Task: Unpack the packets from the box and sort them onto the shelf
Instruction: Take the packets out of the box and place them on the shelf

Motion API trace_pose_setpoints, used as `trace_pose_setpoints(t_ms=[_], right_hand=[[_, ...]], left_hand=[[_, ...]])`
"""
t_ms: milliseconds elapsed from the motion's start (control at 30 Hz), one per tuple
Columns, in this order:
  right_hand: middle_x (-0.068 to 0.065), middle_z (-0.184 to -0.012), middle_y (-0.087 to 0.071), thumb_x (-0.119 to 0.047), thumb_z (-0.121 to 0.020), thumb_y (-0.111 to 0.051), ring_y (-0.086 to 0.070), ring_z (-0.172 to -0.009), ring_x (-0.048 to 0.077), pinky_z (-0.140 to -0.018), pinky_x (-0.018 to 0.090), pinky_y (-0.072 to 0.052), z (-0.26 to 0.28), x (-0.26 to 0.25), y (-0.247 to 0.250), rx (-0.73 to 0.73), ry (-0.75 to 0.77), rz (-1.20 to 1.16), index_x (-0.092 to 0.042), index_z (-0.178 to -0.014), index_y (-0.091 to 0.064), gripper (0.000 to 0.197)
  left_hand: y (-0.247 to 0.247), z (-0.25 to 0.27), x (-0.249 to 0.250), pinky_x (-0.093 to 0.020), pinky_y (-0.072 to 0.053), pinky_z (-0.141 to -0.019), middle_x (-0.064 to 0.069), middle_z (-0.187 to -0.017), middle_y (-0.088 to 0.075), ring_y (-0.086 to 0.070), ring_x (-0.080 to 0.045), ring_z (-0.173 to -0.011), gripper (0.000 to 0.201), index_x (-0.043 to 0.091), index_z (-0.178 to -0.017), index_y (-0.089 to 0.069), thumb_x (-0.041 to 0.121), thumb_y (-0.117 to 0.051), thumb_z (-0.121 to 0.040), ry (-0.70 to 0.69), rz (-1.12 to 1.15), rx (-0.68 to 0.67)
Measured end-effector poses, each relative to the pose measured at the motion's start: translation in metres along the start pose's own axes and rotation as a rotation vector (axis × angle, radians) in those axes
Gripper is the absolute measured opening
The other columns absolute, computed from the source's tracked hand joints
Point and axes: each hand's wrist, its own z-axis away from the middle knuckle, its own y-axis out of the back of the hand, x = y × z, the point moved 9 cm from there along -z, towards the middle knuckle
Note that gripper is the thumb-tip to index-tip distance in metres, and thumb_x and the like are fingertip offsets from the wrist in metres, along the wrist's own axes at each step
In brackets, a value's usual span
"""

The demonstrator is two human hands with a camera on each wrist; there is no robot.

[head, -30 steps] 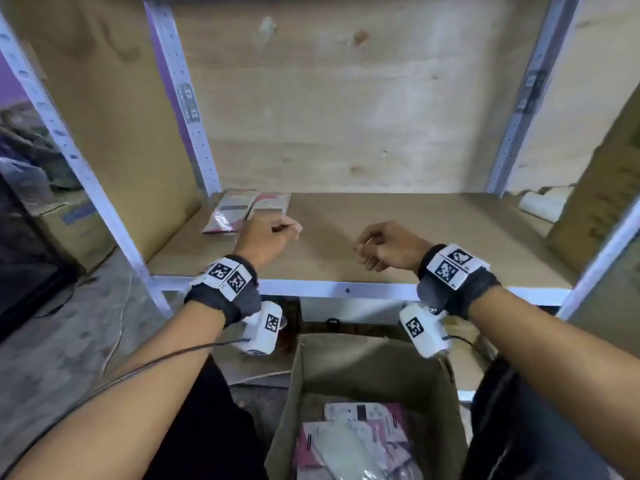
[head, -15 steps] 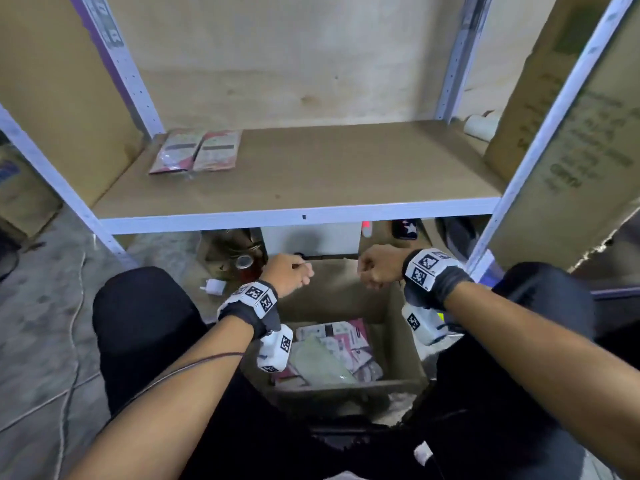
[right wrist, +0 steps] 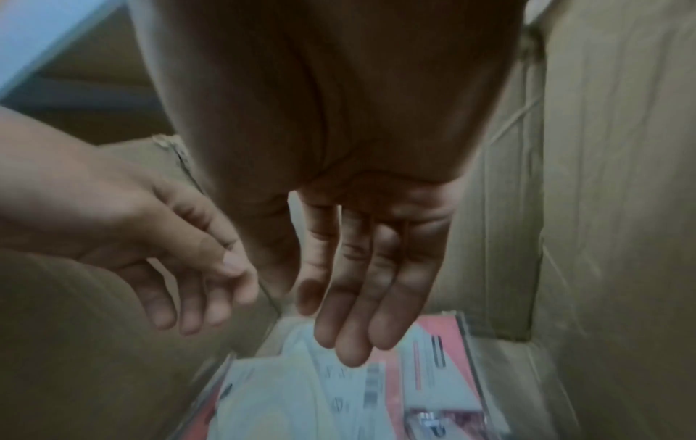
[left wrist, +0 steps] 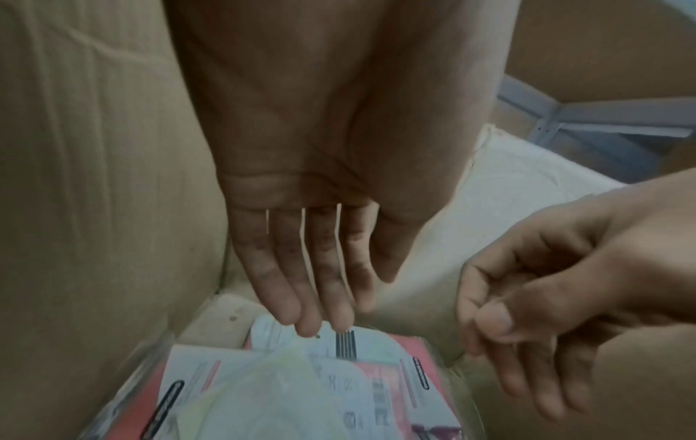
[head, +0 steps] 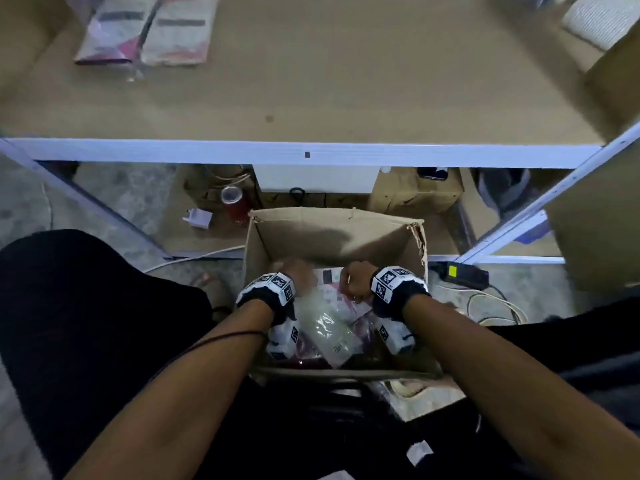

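My hands: both down inside the box (head: 332, 233), side by side and apart, above the packets in the box (head: 327, 327). My left hand (left wrist: 301, 226) has its fingers straight and loosely together, thumb out to the side, holding nothing; the fingertips (left wrist: 307, 326) hang just over the barcode on the top packet, and I cannot tell whether they touch it. My right hand (right wrist: 361, 268) has its fingers straight and pointing down over the same stack, holding nothing.

Box: brown cardboard, open at the top, on the floor in front of the shelf (head: 311, 98). Its far right corner is torn. My left hand is close to the left wall, my right hand close to the right wall, with a gap between the two hands.

Packets in the box: flat, white and red with black print, a clear plastic one lying across the top. They fill the bottom.

Shelf: wooden board with a white front rail. Two packets on the shelf (head: 145, 32) lie flat side by side at its far left. The middle of the board is bare.

Under the shelf: a red can (head: 235, 202), standing left of the box.
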Motion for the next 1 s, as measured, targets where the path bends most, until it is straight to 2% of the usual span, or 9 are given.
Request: trace_pose_setpoints(t_ms=[67, 167, 200, 300, 400, 567, 767, 900, 1000], right_hand=[[0.012, -0.094, -0.077, -0.016, -0.089, -0.062, -0.074, -0.084, 0.026, -0.076, 0.038, -0.061, -0.015, 0.007, -0.017, -0.048, -0.019, 0.022, -0.006, -0.099, -0.074, 0.018], [0.013, -0.103, -0.074, -0.016, -0.091, -0.062, -0.073, -0.09, 0.025, -0.057, 0.022, -0.053, -0.032, 0.022, -0.037, -0.056, -0.073, -0.006, -0.005, -0.108, -0.07, 0.021], [0.013, -0.106, -0.072, -0.016, -0.092, -0.062, -0.072, -0.094, 0.025, -0.056, 0.019, -0.05, -0.037, 0.026, -0.044, -0.064, -0.087, 0.0, -0.006, -0.111, -0.069, 0.023], [0.015, -0.119, -0.068, -0.019, -0.088, -0.065, -0.068, -0.105, 0.03, -0.082, 0.03, -0.057, -0.048, 0.038, -0.065, -0.122, -0.124, 0.104, -0.005, -0.117, -0.068, 0.033], [0.015, -0.129, -0.062, -0.023, -0.083, -0.071, -0.062, -0.116, 0.032, -0.097, 0.038, -0.053, -0.055, 0.043, -0.083, -0.147, -0.122, 0.156, -0.007, -0.127, -0.062, 0.047], [0.016, -0.124, -0.062, -0.026, -0.087, -0.068, -0.062, -0.111, 0.032, -0.088, 0.033, -0.05, -0.063, 0.042, -0.097, -0.088, -0.108, 0.077, -0.008, -0.122, -0.059, 0.04], [0.015, -0.117, -0.062, -0.028, -0.086, -0.072, -0.063, -0.106, 0.033, -0.076, 0.033, -0.045, -0.067, 0.042, -0.103, 0.002, -0.11, 0.044, -0.011, -0.12, -0.051, 0.043], [0.014, -0.115, -0.063, -0.027, -0.086, -0.071, -0.063, -0.104, 0.032, -0.084, 0.033, -0.052, -0.068, 0.041, -0.095, -0.009, -0.085, 0.036, -0.011, -0.113, -0.057, 0.035], [0.015, -0.118, -0.064, -0.018, -0.087, -0.067, -0.063, -0.108, 0.033, -0.089, 0.035, -0.053, -0.07, 0.041, -0.085, 0.001, -0.076, 0.055, -0.009, -0.114, -0.062, 0.029]], left_hand=[[-0.008, -0.009, -0.008, -0.033, -0.055, -0.078, -0.019, -0.098, -0.072, -0.062, -0.021, -0.077, 0.023, -0.004, -0.106, -0.07, 0.007, -0.052, -0.097, 0.047, 0.017, -0.011], [-0.018, -0.018, -0.012, -0.021, -0.043, -0.052, -0.018, -0.076, -0.055, -0.048, -0.021, -0.058, 0.029, -0.003, -0.08, -0.061, 0.003, -0.043, -0.101, 0.053, 0.008, -0.094], [-0.019, -0.022, -0.014, -0.023, -0.038, -0.052, -0.02, -0.075, -0.054, -0.045, -0.02, -0.056, 0.028, -0.006, -0.079, -0.061, 0.001, -0.044, -0.1, 0.053, 0.022, -0.11], [-0.021, -0.03, -0.025, -0.031, -0.044, -0.063, -0.019, -0.08, -0.063, -0.055, -0.025, -0.061, 0.017, -0.004, -0.093, -0.07, 0.006, -0.057, -0.096, 0.125, 0.183, -0.096], [-0.021, -0.034, -0.032, -0.028, -0.044, -0.059, -0.02, -0.081, -0.064, -0.055, -0.025, -0.059, 0.017, -0.002, -0.091, -0.069, 0.01, -0.057, -0.095, 0.117, 0.226, -0.09], [-0.021, -0.039, -0.042, -0.023, -0.044, -0.053, -0.012, -0.072, -0.065, -0.054, -0.021, -0.056, 0.02, 0.0, -0.095, -0.073, 0.013, -0.058, -0.096, 0.14, 0.281, -0.067], [-0.028, -0.041, -0.038, -0.025, -0.046, -0.059, -0.015, -0.082, -0.068, -0.056, -0.021, -0.059, 0.022, 0.012, -0.077, -0.067, 0.011, -0.054, -0.094, 0.147, 0.338, -0.082], [-0.023, -0.044, -0.037, -0.031, -0.047, -0.068, -0.017, -0.085, -0.066, -0.055, -0.025, -0.065, 0.021, 0.0, -0.099, -0.071, 0.01, -0.052, -0.097, 0.143, 0.379, -0.059], [-0.017, -0.047, -0.041, -0.032, -0.049, -0.071, -0.015, -0.08, -0.064, -0.054, -0.02, -0.062, 0.021, 0.001, -0.099, -0.07, 0.006, -0.05, -0.098, 0.159, 0.432, -0.026]])
